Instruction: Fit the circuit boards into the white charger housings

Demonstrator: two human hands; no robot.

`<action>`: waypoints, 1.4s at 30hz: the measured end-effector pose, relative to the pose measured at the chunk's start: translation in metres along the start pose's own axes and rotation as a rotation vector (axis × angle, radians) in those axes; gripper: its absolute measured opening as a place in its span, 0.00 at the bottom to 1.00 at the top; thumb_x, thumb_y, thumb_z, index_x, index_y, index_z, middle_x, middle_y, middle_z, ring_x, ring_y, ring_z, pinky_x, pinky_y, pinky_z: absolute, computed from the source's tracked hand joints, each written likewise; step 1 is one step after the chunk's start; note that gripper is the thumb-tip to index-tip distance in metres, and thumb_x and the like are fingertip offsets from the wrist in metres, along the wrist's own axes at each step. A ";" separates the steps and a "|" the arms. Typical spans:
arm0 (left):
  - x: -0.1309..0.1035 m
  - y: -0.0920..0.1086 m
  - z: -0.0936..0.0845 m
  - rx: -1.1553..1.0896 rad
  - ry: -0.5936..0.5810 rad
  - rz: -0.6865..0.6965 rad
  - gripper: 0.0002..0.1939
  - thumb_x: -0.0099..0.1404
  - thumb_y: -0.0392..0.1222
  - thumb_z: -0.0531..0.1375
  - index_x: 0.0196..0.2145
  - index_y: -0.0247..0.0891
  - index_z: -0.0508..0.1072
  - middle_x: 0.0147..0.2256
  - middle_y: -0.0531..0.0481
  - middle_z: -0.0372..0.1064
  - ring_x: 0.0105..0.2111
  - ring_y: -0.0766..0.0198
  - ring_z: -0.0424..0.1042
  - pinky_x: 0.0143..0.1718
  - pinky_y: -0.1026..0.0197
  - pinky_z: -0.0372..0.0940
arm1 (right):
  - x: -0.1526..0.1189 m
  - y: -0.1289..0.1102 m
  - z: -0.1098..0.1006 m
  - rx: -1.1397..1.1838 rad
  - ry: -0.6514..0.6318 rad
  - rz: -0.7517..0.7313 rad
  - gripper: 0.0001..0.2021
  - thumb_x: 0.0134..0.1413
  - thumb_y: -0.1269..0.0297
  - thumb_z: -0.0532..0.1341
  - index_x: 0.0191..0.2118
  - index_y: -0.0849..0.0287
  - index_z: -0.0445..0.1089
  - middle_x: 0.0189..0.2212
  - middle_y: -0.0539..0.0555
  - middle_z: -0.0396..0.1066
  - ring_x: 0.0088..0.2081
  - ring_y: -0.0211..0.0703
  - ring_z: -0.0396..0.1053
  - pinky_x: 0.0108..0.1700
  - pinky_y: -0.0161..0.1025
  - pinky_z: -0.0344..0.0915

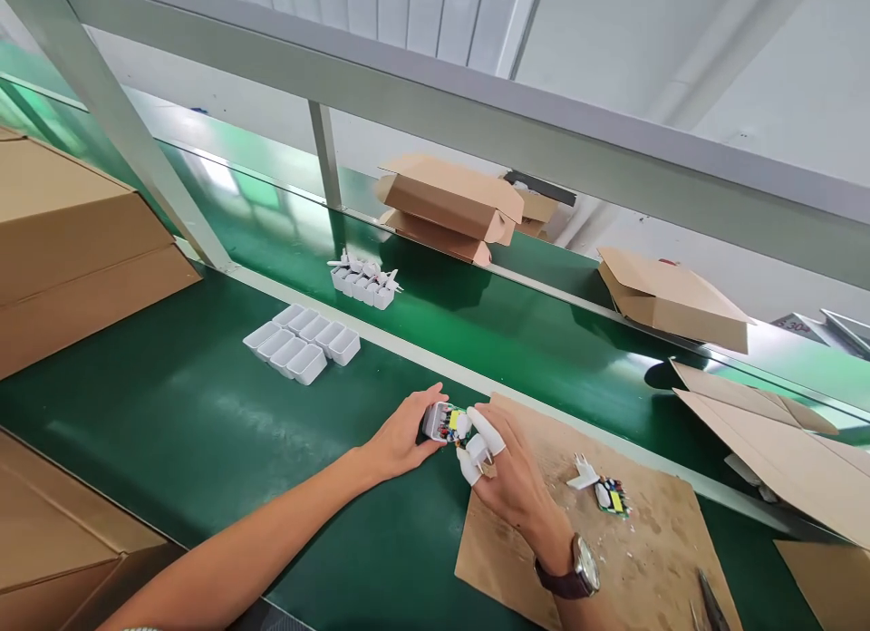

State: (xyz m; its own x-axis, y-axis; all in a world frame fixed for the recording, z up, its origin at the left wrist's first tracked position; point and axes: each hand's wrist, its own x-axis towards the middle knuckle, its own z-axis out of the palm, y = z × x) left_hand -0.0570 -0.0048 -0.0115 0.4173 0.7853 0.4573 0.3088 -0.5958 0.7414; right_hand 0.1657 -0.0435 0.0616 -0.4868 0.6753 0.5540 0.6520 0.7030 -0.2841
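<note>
- Pliers-like dark tool (711, 604) lies at the near corner of the brown sheet (652, 572); only part of it shows, so I can't tell exactly what it is.
- My watch (584, 566) sits on my right wrist, above that sheet. If the wrist swung wide, I think it could knock the loose parts there.
- Those parts are a second board (613, 498) and a two-pin plug (583, 473), close together among small crumbs. Grit from there could get onto my work.
- My right hand (509, 472), with white finger cots (487, 430), pinches narrowly around a plug piece (478, 448). The smooth cots might let it slip.
- My left hand (406, 431) wraps around a grey casing (433, 420), with a circuit board (451, 422) at its mouth, between my hands above the table (224, 468). I can't tell how far in the board sits; pushed crooked, its components could catch the rim and bend.
- Beyond my left hand, hollow white casings (307, 365) stand grouped; a careless elbow could scatter them.
- Past the pale rail (421, 357), another row of casings (363, 291) has plugs piled on top, which a bump might spill.
- Farthest are brown cartons (449, 194).
</note>
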 end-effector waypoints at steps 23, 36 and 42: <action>-0.002 0.003 0.001 0.118 -0.039 0.039 0.44 0.68 0.31 0.60 0.74 0.47 0.42 0.62 0.38 0.68 0.62 0.46 0.67 0.60 0.40 0.69 | -0.003 -0.010 -0.006 -0.038 -0.156 0.105 0.43 0.55 0.79 0.55 0.75 0.55 0.42 0.57 0.66 0.70 0.61 0.63 0.69 0.56 0.63 0.74; -0.001 0.004 0.001 0.088 -0.046 0.047 0.42 0.69 0.33 0.61 0.73 0.47 0.46 0.62 0.40 0.68 0.61 0.47 0.67 0.61 0.41 0.67 | 0.000 -0.008 -0.008 -0.057 -0.144 0.075 0.41 0.59 0.78 0.55 0.76 0.57 0.42 0.57 0.66 0.70 0.60 0.61 0.68 0.57 0.61 0.74; -0.001 0.005 0.000 0.098 -0.069 0.023 0.40 0.70 0.35 0.60 0.73 0.45 0.46 0.62 0.39 0.68 0.62 0.46 0.67 0.61 0.40 0.66 | 0.000 -0.007 -0.007 -0.061 -0.148 0.075 0.40 0.62 0.76 0.55 0.76 0.57 0.41 0.57 0.66 0.71 0.60 0.61 0.69 0.56 0.61 0.74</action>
State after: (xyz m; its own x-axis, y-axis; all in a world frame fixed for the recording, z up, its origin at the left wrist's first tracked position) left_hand -0.0554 -0.0084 -0.0084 0.4817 0.7600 0.4364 0.3794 -0.6297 0.6779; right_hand 0.1654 -0.0500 0.0691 -0.5128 0.7541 0.4103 0.7216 0.6375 -0.2700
